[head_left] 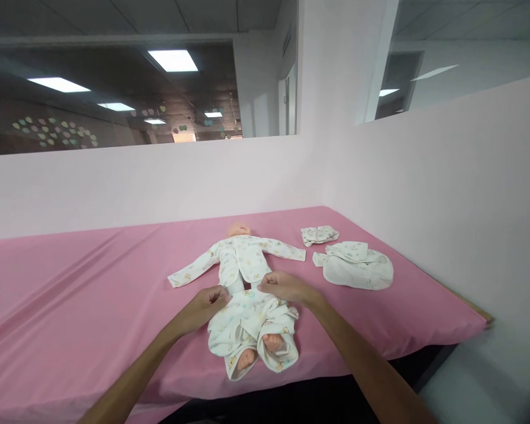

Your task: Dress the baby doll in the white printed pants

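A baby doll (239,228) lies on its back on the pink sheet (92,294), head toward the wall. It wears a white printed top (242,259) with sleeves spread out. White printed trousers (251,330) cover its legs, and its bare feet (258,350) stick out of the cuffs. My left hand (205,306) grips the trousers' waistband at the doll's left hip side. On the other side, my right hand (285,287) pinches the same waistband.
A small folded white cloth (318,235) and a larger white bundle of baby clothing (355,266) lie on the sheet to the right of the doll. Pink walls (446,194) close the back and right. The table's front edge (318,377) runs just below the doll's feet.
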Tool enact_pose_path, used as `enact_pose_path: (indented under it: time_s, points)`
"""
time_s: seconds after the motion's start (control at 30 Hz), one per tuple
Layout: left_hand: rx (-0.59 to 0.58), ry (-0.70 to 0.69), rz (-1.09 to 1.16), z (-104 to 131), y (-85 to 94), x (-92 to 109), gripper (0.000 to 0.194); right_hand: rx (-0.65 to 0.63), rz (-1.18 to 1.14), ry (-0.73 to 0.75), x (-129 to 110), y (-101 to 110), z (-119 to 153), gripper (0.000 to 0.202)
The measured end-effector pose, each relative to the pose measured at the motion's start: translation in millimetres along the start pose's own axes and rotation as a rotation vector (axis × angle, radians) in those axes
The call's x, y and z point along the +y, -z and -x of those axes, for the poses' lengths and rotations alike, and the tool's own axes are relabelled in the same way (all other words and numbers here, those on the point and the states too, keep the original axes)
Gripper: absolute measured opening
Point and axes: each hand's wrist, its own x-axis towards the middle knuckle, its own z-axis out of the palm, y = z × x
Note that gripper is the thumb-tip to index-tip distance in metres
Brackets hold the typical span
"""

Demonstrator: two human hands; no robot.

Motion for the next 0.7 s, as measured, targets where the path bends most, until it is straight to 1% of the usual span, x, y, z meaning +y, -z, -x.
enact_pose_path:
  time_s: [0.07, 0.13, 0.2, 0.3, 0.33, 0.4, 0.47, 0.53, 0.63, 0.7]
  points:
    - [-0.055, 0.012, -0.01, 0.2, 7.4, -8.0, 0.042, -0.02, -0.035, 0.0, 12.7, 8.7, -1.1, 0.032]
    - [-0.039, 0.015, -0.026, -2.9, 13.5, -10.9, 0.042, -0.059, -0.058, 0.0, 23.6, 16.1, -5.2, 0.029]
    - [0.042, 0.002, -0.052, -10.3, 17.0, -10.2, 0.04, -0.031, -0.008, 0.004, 30.9, 21.3, -13.7, 0.027]
    - [0.22, -0.013, -0.107, -28.4, 15.9, -8.8, 0.034, 0.138, 0.1, 0.056, 34.3, 22.3, -33.7, 0.019]
    - [0.277, -0.011, -0.124, -35.3, 14.2, -9.3, 0.035, 0.194, 0.118, 0.08, 34.2, 20.5, -41.2, 0.018]
    - [0.37, 0.003, -0.151, -48.1, 10.9, -12.1, 0.044, 0.283, 0.128, 0.119, 34.1, 14.7, -55.1, 0.017]
    - [0.424, 0.027, -0.156, -57.4, 9.5, -17.0, 0.051, 0.343, 0.122, 0.15, 36.6, 8.0, -65.6, 0.018]
    - [0.452, 0.056, -0.135, -61.5, 10.9, -23.1, 0.054, 0.38, 0.101, 0.172, 42.7, 3.3, -71.1, 0.021]
    - [0.484, 0.093, -0.073, -60.2, 15.2, -31.9, 0.05, 0.407, 0.062, 0.195, 55.4, 2.8, -72.2, 0.027]
    - [0.518, 0.108, -0.02, -59.0, 17.1, -36.5, 0.044, 0.39, 0.03, 0.216, 62.6, 5.6, -71.9, 0.03]
